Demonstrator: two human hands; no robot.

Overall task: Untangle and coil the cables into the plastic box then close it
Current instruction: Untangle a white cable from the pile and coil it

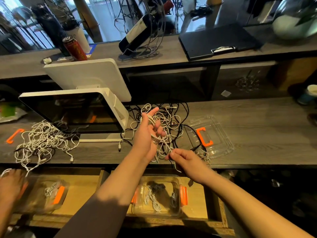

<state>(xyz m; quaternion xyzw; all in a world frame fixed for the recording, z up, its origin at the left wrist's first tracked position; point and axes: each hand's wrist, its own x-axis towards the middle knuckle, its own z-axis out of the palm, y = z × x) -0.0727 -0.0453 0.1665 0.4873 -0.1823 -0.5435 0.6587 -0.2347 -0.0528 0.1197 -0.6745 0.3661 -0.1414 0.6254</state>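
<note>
My left hand (147,133) is raised over the counter with a white cable (155,125) looped around its fingers, which curl on the coil. My right hand (184,158) pinches the loose end of that same cable just below and to the right. Behind them lies a tangle of white and black cables (171,121) on the dark wooden counter. A clear plastic box (180,181) with orange clips stands on the lower shelf beneath my arms, holding a coiled white cable and dark cables. Its clear lid (221,134) with an orange clip lies on the counter to the right.
A white point-of-sale screen (73,112) stands at left. Beside it lies a second white cable tangle (41,143) and an orange clip (14,135). Another person's hand (10,184) rests by a second plastic box (51,194) at lower left.
</note>
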